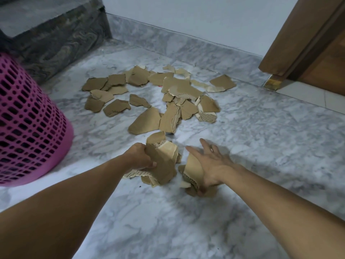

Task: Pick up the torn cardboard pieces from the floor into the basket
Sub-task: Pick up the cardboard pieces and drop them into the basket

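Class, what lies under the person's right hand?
Under the right hand lie torn cardboard pieces, pale and corrugated, on the marble floor. How many it covers cannot be seen.

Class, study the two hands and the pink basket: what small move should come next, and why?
Probably the left hand should carry its bundle of cardboard left to the pink basket. It already grips several pieces, while the right hand lies with fingers spread on a smaller pile, and many scattered pieces remain on the floor.
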A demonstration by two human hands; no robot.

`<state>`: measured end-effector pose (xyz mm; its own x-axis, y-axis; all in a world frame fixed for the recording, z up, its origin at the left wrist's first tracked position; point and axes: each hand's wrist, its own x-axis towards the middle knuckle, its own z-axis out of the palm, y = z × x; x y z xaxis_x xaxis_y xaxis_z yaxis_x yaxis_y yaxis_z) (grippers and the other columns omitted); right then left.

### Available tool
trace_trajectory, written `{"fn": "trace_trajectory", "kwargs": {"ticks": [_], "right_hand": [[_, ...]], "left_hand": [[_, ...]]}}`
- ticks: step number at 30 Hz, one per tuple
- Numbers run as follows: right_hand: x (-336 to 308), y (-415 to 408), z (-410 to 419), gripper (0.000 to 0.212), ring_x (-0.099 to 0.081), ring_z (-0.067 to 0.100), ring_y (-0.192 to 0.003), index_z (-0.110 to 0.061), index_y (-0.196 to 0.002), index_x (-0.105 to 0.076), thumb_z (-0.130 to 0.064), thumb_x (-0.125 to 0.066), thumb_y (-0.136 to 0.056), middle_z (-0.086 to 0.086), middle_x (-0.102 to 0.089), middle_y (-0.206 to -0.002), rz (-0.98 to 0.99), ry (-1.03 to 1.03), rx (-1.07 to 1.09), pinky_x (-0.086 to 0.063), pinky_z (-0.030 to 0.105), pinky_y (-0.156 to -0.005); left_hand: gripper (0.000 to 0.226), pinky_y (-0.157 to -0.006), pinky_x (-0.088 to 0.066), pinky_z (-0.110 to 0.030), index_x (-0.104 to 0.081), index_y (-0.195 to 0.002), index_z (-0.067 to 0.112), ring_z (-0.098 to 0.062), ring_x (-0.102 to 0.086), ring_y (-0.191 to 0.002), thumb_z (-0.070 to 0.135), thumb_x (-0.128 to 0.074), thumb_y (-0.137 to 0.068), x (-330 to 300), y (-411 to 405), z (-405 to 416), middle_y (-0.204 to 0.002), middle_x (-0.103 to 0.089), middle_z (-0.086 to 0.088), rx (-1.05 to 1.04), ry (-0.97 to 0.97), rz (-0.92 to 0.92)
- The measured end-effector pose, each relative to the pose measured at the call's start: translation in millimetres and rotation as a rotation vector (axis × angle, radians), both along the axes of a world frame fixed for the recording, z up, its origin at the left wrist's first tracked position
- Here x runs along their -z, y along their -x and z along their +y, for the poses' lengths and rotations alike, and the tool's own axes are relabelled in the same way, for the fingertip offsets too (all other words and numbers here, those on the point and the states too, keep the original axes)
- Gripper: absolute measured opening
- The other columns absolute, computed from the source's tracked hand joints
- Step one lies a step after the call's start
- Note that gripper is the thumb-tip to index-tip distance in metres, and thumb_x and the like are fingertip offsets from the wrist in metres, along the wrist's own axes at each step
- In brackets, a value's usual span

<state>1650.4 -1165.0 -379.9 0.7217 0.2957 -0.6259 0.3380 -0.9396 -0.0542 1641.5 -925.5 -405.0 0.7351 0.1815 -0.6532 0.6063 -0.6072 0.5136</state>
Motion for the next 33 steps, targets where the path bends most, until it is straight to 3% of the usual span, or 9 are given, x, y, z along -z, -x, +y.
{"fn": "trace_trajectory", "kwargs": {"ticks": [4,9,12,14,18,22,26,31,33], "right_hand": [[3.6,-2.3,4.2,0.137,0.003,0.032,-0.146,-0.053,-0.147,0.003,-0.043,-0.093,-0.05,-0.003,0.023,-0.158,-0.009,0.039,-0.18,-0.039,0.056,-0.104],[-2.6,-13.2,14.4,0.135,-0.012,0.039,-0.14,-0.053,-0.145,0.005,-0.002,-0.085,-0.059,0.001,0.028,-0.158,-0.04,0.09,-0.344,-0.051,0.045,-0.084],[-6.8,-17.8,18.2,0.135,-0.014,0.043,-0.139,-0.055,-0.144,0.003,0.005,-0.082,-0.059,0.004,0.029,-0.158,-0.034,0.137,-0.418,-0.051,0.046,-0.081],[-6.4,-19.5,16.0,0.128,-0.018,0.043,-0.137,-0.053,-0.142,-0.005,0.001,-0.085,-0.058,0.004,0.022,-0.16,-0.049,0.144,-0.459,-0.051,0.046,-0.081],[-7.7,-21.8,7.5,0.102,-0.033,0.034,-0.125,-0.035,-0.136,-0.029,-0.011,-0.088,-0.056,0.006,-0.014,-0.152,-0.061,0.09,-0.503,-0.051,0.044,-0.083],[-7.6,-20.3,5.3,0.102,-0.041,0.031,-0.115,-0.025,-0.13,-0.031,-0.017,-0.092,-0.049,0.008,-0.028,-0.134,-0.078,0.103,-0.522,-0.051,0.043,-0.079],[-5.7,-14.3,8.8,0.12,-0.029,0.033,-0.129,-0.046,-0.139,-0.015,-0.01,-0.09,-0.053,0.006,-0.005,-0.15,-0.081,0.079,-0.555,-0.05,0.043,-0.078],[-5.0,-4.2,8.9,0.105,0.008,0.031,-0.147,-0.046,-0.142,-0.019,-0.002,-0.078,-0.066,-0.004,0.02,-0.158,-0.053,0.042,-0.622,-0.038,0.067,-0.097],[-6.0,-0.1,7.8,0.102,0.013,0.028,-0.149,-0.047,-0.144,-0.02,-0.004,-0.076,-0.071,-0.004,0.019,-0.159,-0.039,0.047,-0.661,-0.033,0.069,-0.101]], "left_hand": [[0.056,-0.094,-0.053,-0.04,-0.053,-0.122,0.006,-0.027,-0.057,-0.106,0.017,-0.081,-0.074,-0.7,-0.3,-1.8,-0.115,-0.054,-0.008,0.023,-0.058,-0.006],[0.057,-0.094,-0.051,-0.038,-0.053,-0.122,0.006,-0.027,-0.056,-0.106,0.019,-0.081,-0.075,-6.5,-2.5,12.6,-0.116,-0.056,-0.009,0.016,-0.124,0.0],[0.052,-0.094,-0.052,-0.038,-0.056,-0.118,0.005,-0.027,-0.058,-0.103,0.015,-0.082,-0.073,-7.3,-2.8,24.3,-0.112,-0.058,-0.009,-0.023,-0.122,0.005],[0.047,-0.09,-0.055,-0.038,-0.056,-0.113,0.005,-0.027,-0.06,-0.1,0.012,-0.081,-0.073,-6.5,-1.9,27.7,-0.107,-0.059,-0.01,-0.056,-0.088,0.011],[0.041,-0.084,-0.058,-0.038,-0.057,-0.11,0.004,-0.027,-0.063,-0.097,0.005,-0.079,-0.075,-5.4,0.0,28.2,-0.104,-0.06,-0.011,-0.109,-0.026,0.012],[0.042,-0.084,-0.058,-0.04,-0.056,-0.109,0.005,-0.028,-0.064,-0.098,0.004,-0.079,-0.074,-4.1,0.2,29.0,-0.107,-0.06,-0.012,-0.12,-0.006,0.019],[0.047,-0.088,-0.056,-0.041,-0.055,-0.111,0.006,-0.029,-0.063,-0.1,0.008,-0.081,-0.072,-4.4,0.8,30.0,-0.108,-0.06,-0.012,-0.106,-0.03,0.02],[0.047,-0.087,-0.057,-0.041,-0.055,-0.112,0.006,-0.029,-0.063,-0.099,0.008,-0.081,-0.073,-3.7,1.4,30.2,-0.107,-0.06,-0.011,-0.116,-0.033,0.02],[0.047,-0.086,-0.057,-0.04,-0.055,-0.113,0.006,-0.028,-0.063,-0.099,0.008,-0.081,-0.073,-2.7,1.4,30.6,-0.108,-0.059,-0.011,-0.125,-0.03,0.021]]}}
